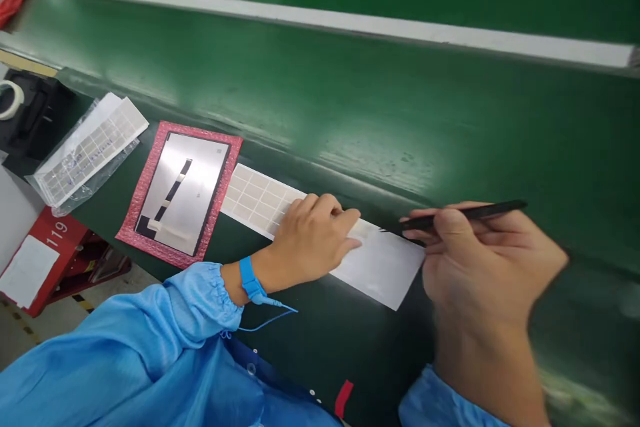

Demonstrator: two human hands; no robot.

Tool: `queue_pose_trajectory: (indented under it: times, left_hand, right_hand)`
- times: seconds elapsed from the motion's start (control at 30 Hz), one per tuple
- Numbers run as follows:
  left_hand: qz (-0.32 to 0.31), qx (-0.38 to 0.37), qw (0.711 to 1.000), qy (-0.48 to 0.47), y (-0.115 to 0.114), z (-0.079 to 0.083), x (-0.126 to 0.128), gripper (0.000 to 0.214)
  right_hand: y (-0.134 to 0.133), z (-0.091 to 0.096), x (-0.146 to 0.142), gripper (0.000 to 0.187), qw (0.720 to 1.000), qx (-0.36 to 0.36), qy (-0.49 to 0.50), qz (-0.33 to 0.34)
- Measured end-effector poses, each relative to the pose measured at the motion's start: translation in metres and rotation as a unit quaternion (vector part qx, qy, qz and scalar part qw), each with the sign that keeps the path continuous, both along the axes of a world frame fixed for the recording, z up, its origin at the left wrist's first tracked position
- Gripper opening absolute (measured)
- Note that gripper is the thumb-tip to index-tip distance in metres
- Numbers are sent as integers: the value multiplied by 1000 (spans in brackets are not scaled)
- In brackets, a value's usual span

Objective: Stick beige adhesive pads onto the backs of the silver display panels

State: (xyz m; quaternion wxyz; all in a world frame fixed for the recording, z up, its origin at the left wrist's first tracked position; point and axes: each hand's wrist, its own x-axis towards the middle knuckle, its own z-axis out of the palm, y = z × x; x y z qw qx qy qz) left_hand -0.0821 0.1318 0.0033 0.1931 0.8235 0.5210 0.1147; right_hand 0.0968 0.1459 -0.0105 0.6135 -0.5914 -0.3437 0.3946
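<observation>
Starting at the far left, there's a roll of tape (10, 99) sitting on a black tray (37, 113), and below that a red bin (45, 260) marked 119. Moving right, a clear plastic bag (87, 153) lies open on the green tabletop (325, 353) with a gridded label sheet (90, 150) inside, kept within easy reach. Next up, a silver panel (180, 193) rests on a pink foam pad (177, 133), likely there to protect its surface. Now to the action! A second gridded label sheet (255, 200) runs out to a white backing strip (380, 270), and the left hand (313, 237) is pressed down on it, fingers curled, apparently pinning it against sliding. A blue wrist strap (250, 278) and its coiled cord (270, 320) sit on that wrist, likely for static protection. Over on the right, the right hand (480, 260) pinches black tweezers (465, 215) between thumb and fingers, the tips right at the sheet's edge for fine, precise work.
</observation>
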Motion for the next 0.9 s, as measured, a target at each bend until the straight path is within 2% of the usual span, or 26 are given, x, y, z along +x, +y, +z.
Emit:
queue_pose_trajectory:
  times: [0.1, 0.27, 0.7, 0.9]
  left_hand:
    - [-17, 19, 999, 19, -1, -5, -1, 32]
    - [-25, -1, 1000, 12, -2, 0, 1, 29]
    - [-10, -7, 1000, 6, -5, 0, 5, 29]
    - [-10, -13, 1000, 3, -4, 1, 4, 29]
  right_hand:
    - [2, -7, -3, 35, 999, 1, -44, -2]
    - [-5, -4, -8, 20, 995, 24, -88, -43]
    - [-6, -9, -3, 19, 994, 23, -100, -32]
    - [-5, -6, -5, 20, 995, -7, -94, -26]
